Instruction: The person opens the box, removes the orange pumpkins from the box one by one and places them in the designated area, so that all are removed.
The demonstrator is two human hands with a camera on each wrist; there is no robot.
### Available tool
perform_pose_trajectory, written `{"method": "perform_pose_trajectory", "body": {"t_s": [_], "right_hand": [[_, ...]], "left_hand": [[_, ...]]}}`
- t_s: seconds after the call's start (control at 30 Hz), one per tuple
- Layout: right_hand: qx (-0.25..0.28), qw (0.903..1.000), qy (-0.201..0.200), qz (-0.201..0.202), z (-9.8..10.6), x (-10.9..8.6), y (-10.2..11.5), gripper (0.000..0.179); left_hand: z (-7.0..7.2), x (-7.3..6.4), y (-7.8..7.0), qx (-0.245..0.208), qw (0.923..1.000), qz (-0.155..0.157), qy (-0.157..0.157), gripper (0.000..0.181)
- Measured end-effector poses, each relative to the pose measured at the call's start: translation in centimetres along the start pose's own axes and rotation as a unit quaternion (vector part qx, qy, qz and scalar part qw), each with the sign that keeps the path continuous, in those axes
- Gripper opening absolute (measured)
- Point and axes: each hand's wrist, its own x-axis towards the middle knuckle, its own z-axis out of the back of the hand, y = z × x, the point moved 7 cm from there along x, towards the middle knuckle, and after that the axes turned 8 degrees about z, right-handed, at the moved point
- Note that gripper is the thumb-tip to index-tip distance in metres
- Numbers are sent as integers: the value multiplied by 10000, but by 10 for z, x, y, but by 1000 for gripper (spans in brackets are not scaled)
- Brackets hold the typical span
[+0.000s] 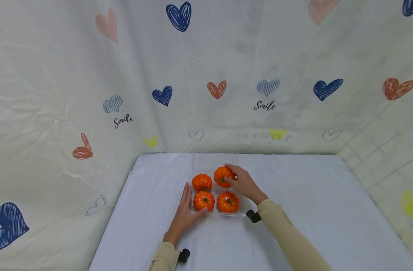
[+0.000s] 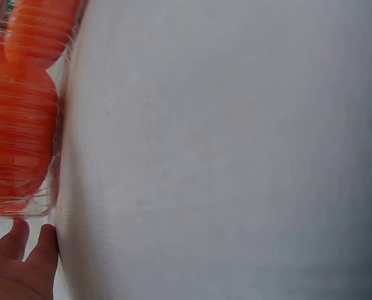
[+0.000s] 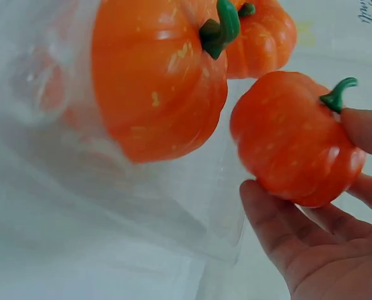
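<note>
A clear plastic box (image 1: 231,215) on the table holds several small orange toy pumpkins with green stems. My right hand (image 1: 244,184) grips the back-right pumpkin (image 1: 223,176). In the right wrist view, the thumb lies by this pumpkin's (image 3: 292,140) stem and the fingers are under its far side. My left hand (image 1: 186,217) rests along the box's left side with extended fingers, its thumb at the front-left corner. Beside it are the front-left pumpkin (image 1: 203,201) and the back-left pumpkin (image 1: 202,182). The front-right pumpkin (image 1: 228,202) sits below my right hand.
A white cloth covers the table (image 1: 294,203). Behind it hangs a pale curtain (image 1: 240,56) printed with hearts. A transparent flap (image 1: 211,160) extends from the back of the box. Small black wrist devices show near both sleeves.
</note>
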Motion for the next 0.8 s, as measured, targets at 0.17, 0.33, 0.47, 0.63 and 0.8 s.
{"method": "perform_pose_trajectory", "body": {"t_s": [0.17,0.33,0.47,0.63,0.8], "right_hand": [[-32,9993,-310,-214,9,-4,-7,58],[-32,9971,-585,-486,19,-10,-17,59],[22,9940,-851,-691,27,-16,-26,57],[59,9884,-1166,-969,38,-23,-37,54],[-7,9838,-1398,-1125,48,-30,-48,53]], "left_hand": [[0,1,2,40,10000,66,-6,120],[0,1,3,18,10000,77,-15,120],[0,0,3,-5,9999,106,-6,120],[-2,0,3,50,10000,69,-20,120],[0,1,3,120,9999,54,-41,120]]}}
